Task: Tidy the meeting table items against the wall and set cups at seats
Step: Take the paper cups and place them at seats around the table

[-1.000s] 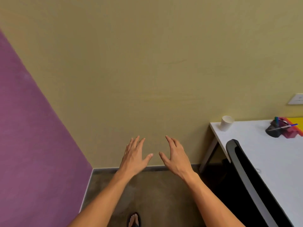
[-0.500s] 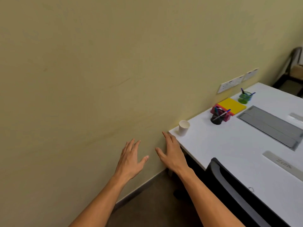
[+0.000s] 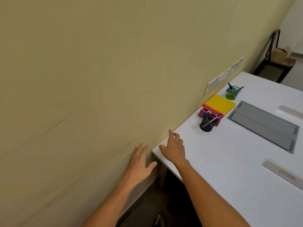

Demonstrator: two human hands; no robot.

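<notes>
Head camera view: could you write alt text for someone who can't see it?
A person's right hand reaches over a white paper cup at the corner of a white table beside a yellow wall; the left hand hovers open off the table's edge.
</notes>
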